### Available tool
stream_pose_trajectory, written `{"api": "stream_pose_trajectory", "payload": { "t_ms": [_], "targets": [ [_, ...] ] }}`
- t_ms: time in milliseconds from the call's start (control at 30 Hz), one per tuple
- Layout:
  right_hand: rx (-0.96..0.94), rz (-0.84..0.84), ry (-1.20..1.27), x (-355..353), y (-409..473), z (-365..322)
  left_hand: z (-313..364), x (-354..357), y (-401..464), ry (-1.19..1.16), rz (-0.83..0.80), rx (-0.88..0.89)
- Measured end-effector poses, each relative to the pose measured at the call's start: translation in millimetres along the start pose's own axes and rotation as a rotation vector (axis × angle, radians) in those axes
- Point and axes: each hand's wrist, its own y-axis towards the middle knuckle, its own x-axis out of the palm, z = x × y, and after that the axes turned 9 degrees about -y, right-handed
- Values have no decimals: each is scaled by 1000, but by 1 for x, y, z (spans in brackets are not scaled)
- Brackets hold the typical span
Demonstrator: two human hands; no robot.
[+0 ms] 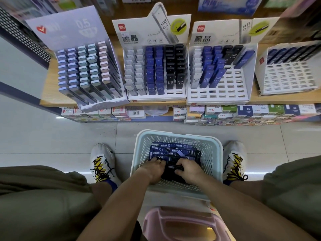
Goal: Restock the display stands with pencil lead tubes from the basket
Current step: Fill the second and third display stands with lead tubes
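The pencil lead tubes [171, 150] are lying heaped in the basket [214, 150] — flat, slim cases, mostly blue with small white labels at the far side and black ones nearer the person. The basket, pale blue-green with perforated walls, is sitting on the tiled floor [52, 140] between two white sneakers with yellow and black lacing.

Both hands are being held down inside the basket, forearms reaching in from the bottom of the view. The left hand [153, 168], a ring on one finger, is being pressed palm-down on the pile with its fingers curled into the tubes; whether anything is actually being gripped cannot be told. The right hand [188, 168] is being curled round a bundle of black tubes [173, 166], its fingers wrapped over their near ends.

Beyond the basket, four display stands are being shown on a wooden shelf [52, 87]. The leftmost stand [90, 70] is filled with pastel tubes; the second stand [154, 70] is nearly full of white, blue and black tubes; the third stand [220, 73] is only partly filled, many slots being left open; the rightmost stand [288, 72] is blurred and cut off by the frame edge. The tubes beneath the hands are being hidden, and a pink stool [182, 223] is partly cropped below.
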Motion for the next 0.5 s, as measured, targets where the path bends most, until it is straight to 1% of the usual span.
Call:
{"api": "stream_pose_trajectory", "payload": {
  "t_ms": [100,200,267,367,433,500],
  "targets": [
    [1,-7,53,-4,-3,0,0,1,-3,-6,-4,-26],
    [13,22,132,-8,-5,0,-3,0,-4,-145,-19,-47],
    [9,80,202,-14,-9,-1,-3,-2,-5,-319,-26,-71],
    [8,151,303,-23,-15,0,2,-12,-15,-640,-16,-107],
    [2,170,372,-32,-21,-2,6,-19,-21,-874,17,-140],
    [0,182,467,-38,-27,-5,11,-21,-28,-1166,50,-128]
  ]
}}
